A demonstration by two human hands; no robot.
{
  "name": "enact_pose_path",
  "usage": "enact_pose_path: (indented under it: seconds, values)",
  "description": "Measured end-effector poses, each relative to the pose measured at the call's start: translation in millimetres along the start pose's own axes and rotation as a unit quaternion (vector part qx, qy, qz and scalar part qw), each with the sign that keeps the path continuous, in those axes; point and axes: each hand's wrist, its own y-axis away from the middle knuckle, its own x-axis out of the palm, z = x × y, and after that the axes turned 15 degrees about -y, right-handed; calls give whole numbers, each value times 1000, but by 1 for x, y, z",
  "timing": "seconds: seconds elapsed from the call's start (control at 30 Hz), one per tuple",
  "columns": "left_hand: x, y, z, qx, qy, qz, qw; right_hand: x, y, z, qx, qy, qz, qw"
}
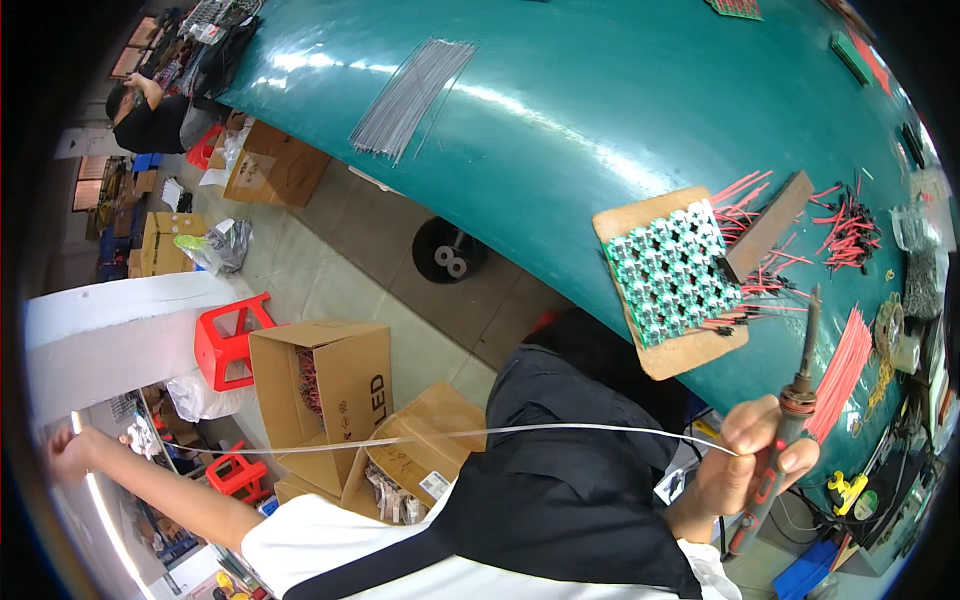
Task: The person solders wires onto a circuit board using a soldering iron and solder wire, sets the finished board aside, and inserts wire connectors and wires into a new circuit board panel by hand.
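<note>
Gripping a soldering iron [797, 404] and pinching one end of a thin pale strand [560, 427], our right hand [738, 468] is near the edge of the green surface [520, 170]. The strand runs leftward toward our outstretched left hand [75, 455]; we cannot tell whether that one grasps it. On the surface, green-and-white circuit boards [665, 270] lie on cardboard [657, 362], near a bundle of red wires [842, 368].

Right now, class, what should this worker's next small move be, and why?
Probably bring the left hand in toward the circuit boards: it reaches far to the left, while the thin pale strand stretches toward it from the right hand, which also holds the soldering iron.
</note>
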Motion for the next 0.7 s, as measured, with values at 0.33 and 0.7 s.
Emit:
enact_pose_path:
  seconds: [0.33, 0.7]
  values:
    - [206, 394, -109, -68, -152, 489, 856, -22, 18, 11, 169, 71, 153, 971]
    - [317, 542, -247, -155, 318, 736, 577, -44, 4, -1, 153, 26, 41, 987]
